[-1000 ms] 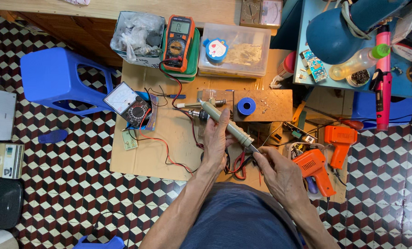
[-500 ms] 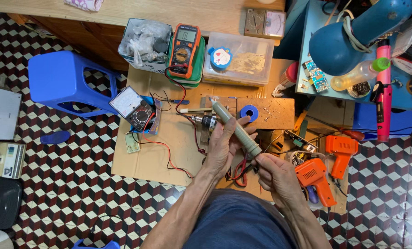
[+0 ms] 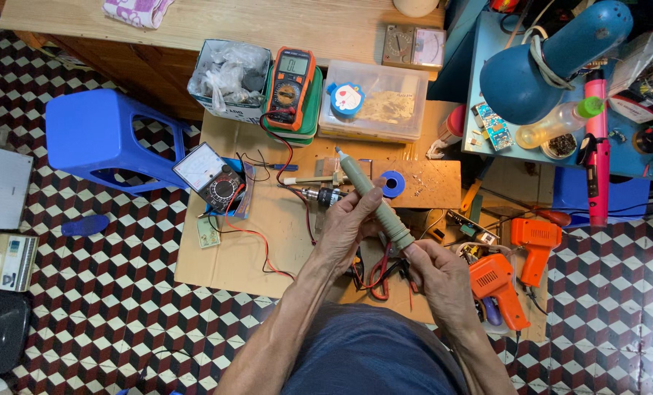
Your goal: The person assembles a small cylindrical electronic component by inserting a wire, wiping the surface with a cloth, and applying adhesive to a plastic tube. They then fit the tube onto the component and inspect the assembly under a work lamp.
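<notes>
Desoldering pump (image 3: 374, 199), grey-green, gripped in both hands.
Left hand (image 3: 346, 228) fingers wrap barrel; right hand (image 3: 438, 274) pinches rear end, above cardboard sheet (image 3: 224, 271), tip clear of blue solder spool (image 3: 393, 183).

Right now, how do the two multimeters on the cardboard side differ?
The digital meter has an orange-edged case with a small grey screen; the analog meter is black with a wide white dial face. The digital meter rests on a green box; the analog meter lies tilted at the edge of the cardboard. Both have a round selector knob and wires running from them.
</notes>
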Demonstrator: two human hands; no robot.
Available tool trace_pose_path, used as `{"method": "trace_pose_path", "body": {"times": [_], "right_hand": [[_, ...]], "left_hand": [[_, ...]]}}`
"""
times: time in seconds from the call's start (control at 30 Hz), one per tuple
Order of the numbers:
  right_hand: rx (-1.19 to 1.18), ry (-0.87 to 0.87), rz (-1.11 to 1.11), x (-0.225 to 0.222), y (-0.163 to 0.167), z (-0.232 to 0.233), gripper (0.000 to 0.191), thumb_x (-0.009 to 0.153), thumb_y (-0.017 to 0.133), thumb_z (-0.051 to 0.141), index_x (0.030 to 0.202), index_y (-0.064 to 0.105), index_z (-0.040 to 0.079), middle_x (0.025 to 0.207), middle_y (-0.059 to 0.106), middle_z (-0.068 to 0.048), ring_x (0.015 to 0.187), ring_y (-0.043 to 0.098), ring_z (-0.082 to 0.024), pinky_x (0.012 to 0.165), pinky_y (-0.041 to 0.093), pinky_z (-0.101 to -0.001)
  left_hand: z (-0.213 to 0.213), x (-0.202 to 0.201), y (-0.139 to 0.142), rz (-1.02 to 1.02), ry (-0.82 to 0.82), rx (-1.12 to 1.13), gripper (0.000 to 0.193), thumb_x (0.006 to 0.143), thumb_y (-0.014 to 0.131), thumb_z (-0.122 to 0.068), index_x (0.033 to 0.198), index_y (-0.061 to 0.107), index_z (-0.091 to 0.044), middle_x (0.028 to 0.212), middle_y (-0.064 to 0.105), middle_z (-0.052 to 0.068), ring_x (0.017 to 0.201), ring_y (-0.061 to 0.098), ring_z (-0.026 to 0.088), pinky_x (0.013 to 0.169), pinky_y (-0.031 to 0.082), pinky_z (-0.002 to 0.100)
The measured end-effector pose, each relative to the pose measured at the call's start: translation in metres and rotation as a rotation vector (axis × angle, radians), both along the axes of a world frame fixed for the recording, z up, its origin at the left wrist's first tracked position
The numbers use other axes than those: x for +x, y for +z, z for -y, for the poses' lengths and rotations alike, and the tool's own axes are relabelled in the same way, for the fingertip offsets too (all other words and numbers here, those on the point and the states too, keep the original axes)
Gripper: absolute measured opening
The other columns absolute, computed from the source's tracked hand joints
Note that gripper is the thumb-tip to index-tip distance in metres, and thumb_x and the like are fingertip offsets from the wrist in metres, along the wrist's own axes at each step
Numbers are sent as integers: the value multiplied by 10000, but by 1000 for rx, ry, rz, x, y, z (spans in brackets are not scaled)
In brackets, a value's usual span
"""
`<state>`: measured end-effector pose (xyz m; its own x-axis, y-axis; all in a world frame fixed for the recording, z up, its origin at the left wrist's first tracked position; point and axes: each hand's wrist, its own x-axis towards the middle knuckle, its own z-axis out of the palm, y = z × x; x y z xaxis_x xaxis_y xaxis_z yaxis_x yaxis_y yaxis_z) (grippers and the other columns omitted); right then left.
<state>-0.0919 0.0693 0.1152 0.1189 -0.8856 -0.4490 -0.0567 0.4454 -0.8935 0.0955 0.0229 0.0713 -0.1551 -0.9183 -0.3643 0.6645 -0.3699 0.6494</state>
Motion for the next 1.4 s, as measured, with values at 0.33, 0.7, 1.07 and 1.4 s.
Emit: {"method": "trace_pose_path", "body": {"times": [0.33, 0.7, 1.07, 1.4], "right_hand": [[265, -98, 349, -7, -2, 2, 274, 1005, 592, 225, 981, 671, -36, 529, 446, 24, 398, 294, -54, 365, 238, -215], [-962, 216, -883, -12, 10, -14, 292, 980, 646, 223, 1185, 612, 18, 807, 606, -66, 635, 568, -113, 508, 477, -273], [-676, 264, -572, -25, 3, -5, 221, 966, 630, 208, 1062, 719, 30, 676, 639, 11, 504, 574, -101, 426, 470, -291], [294, 23, 476, -45, -3, 3, 310, 1030, 606, 258, 937, 693, -26, 507, 394, 49, 391, 296, -41, 355, 220, -234]], "left_hand": [[-1, -5, 29, -27, -36, -64, 612, 974, 651, -360, 1431, 417, -25, 1328, 640, 154, 1096, 708, 224, 883, 627, 367], [-1, -11, 24, 190, 111, 107, 581, 916, 742, -396, 1261, 495, 1, 1045, 679, 107, 928, 740, 201, 741, 687, 361], [-5, -11, 32, 222, 66, 92, 577, 888, 746, -389, 1241, 468, -28, 1041, 719, 138, 917, 757, 221, 706, 664, 336], [-15, -9, 38, -116, -129, -120, 694, 959, 701, -399, 1471, 389, -49, 1415, 559, 171, 1251, 620, 238, 1018, 581, 398]]}}
